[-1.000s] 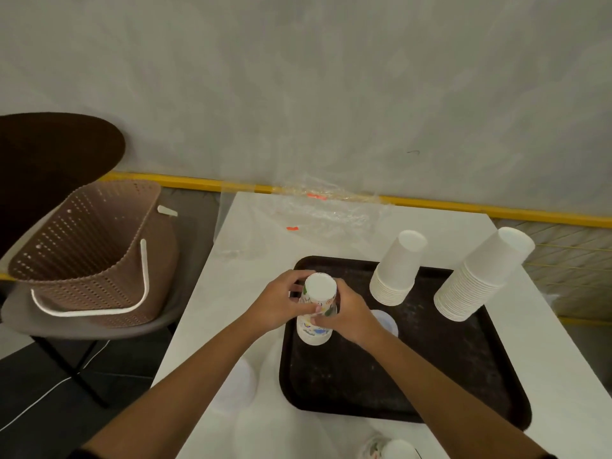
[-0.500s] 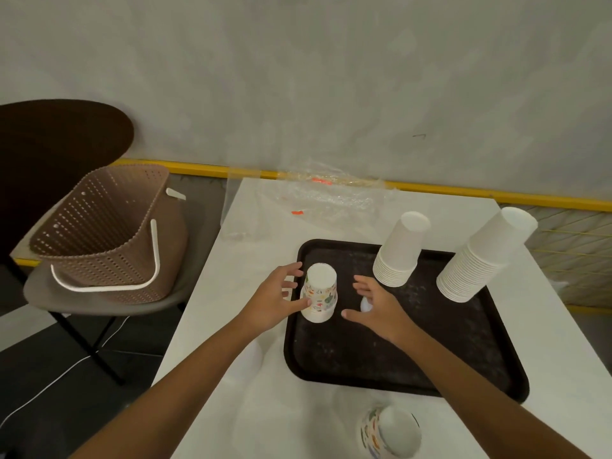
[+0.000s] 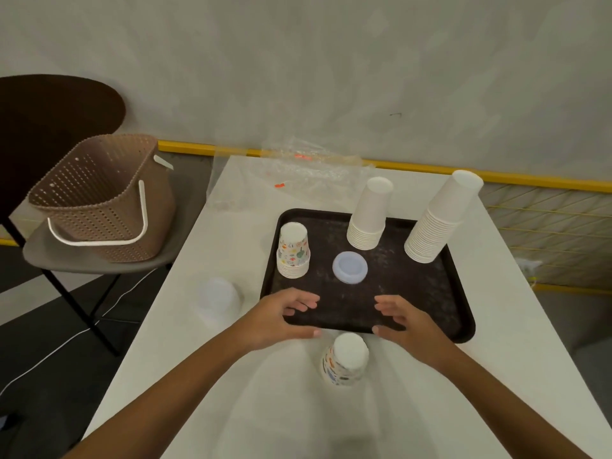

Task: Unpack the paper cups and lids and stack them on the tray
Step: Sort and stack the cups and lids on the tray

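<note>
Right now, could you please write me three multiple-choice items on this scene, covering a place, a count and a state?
1. Where is the lid?
A. On the tray
B. In the basket
C. On the chair

2. How many cup stacks stand on the tray?
A. One
B. Three
C. Five

3. What are the hands doing?
A. Both gripping cups
B. Both open, empty
C. Folded together

Key: 1 A, it lies mid-tray. 2 B, the patterned stack and two white stacks. 3 B, the left hand and right hand hold nothing.

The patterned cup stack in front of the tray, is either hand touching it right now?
Apart. The head view shows the left hand and right hand open above the patterned cup stack, with white table visible between the thumbs and the cups.
</note>
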